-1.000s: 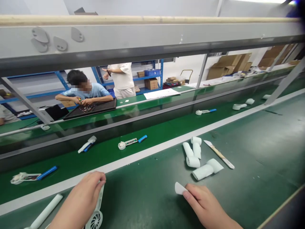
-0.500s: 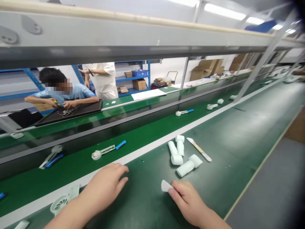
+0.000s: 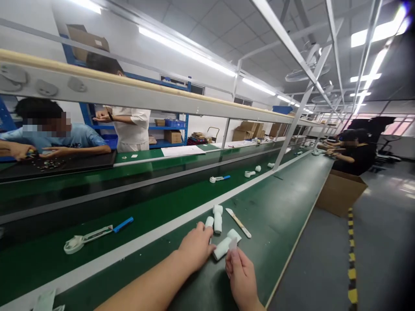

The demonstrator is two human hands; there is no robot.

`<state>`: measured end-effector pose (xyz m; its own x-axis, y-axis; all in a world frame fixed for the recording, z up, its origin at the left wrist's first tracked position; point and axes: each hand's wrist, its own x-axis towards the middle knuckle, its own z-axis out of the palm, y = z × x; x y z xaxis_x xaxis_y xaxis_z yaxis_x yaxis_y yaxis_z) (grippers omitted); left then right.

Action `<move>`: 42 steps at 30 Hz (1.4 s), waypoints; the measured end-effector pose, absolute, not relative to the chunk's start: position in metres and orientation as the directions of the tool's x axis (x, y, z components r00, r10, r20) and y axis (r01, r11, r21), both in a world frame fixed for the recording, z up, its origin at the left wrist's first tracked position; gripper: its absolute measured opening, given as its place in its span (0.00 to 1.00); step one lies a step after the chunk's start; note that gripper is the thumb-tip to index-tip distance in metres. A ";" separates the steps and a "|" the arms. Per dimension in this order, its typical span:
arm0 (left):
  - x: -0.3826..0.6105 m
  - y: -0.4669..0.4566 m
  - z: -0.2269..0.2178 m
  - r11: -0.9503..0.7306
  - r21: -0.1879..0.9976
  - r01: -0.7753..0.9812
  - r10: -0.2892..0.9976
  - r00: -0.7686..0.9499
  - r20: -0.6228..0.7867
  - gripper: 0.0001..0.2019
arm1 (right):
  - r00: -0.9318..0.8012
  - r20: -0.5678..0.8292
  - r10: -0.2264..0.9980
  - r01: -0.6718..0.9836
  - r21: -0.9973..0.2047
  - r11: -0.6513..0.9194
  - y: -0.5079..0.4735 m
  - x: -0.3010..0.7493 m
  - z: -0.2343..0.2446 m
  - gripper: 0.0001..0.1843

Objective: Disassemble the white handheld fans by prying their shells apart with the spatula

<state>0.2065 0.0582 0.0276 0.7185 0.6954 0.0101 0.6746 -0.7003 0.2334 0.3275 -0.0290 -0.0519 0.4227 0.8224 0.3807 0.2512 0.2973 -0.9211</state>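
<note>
A person's left hand (image 3: 196, 247) is covering much of a pale green casing (image 3: 209, 222) on a green bench (image 3: 279, 203); its fingers are curving down, but whether they are gripping is impossible to tell. The right hand (image 3: 241, 273) is pinching a thin white piece (image 3: 233, 243). A second casing (image 3: 218, 221) is lying just beyond, a third casing (image 3: 222, 249) between the hands, a knife-like tool (image 3: 239, 223) nearby. The person is apparently picking up a casing; the next move is probably calling for closing the left fingers around it.
</note>
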 end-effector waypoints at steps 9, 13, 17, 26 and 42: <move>0.047 -0.030 0.012 -0.680 0.132 0.721 0.725 0.688 -0.028 0.29 | -0.120 0.294 0.948 0.594 -0.744 0.306 -0.052 0.323 -0.044 0.15; 0.000 -0.069 0.001 -0.621 0.236 0.748 0.773 0.634 0.028 0.26 | -0.528 0.154 0.836 0.768 -0.334 0.546 -0.068 0.307 -0.030 0.12; -0.001 -0.079 -0.005 -0.507 0.340 0.792 0.846 0.532 0.024 0.19 | -0.597 0.125 0.792 0.769 -0.192 0.610 -0.076 0.297 -0.028 0.12; 0.011 -0.080 -0.020 -0.451 0.454 0.768 0.885 0.449 0.120 0.19 | -0.665 0.130 0.735 0.731 -0.082 0.677 -0.077 0.301 -0.031 0.11; 0.012 -0.077 -0.021 -0.457 0.457 0.763 0.886 0.439 0.153 0.20 | -0.683 0.068 0.727 0.730 0.035 0.683 -0.077 0.301 -0.026 0.09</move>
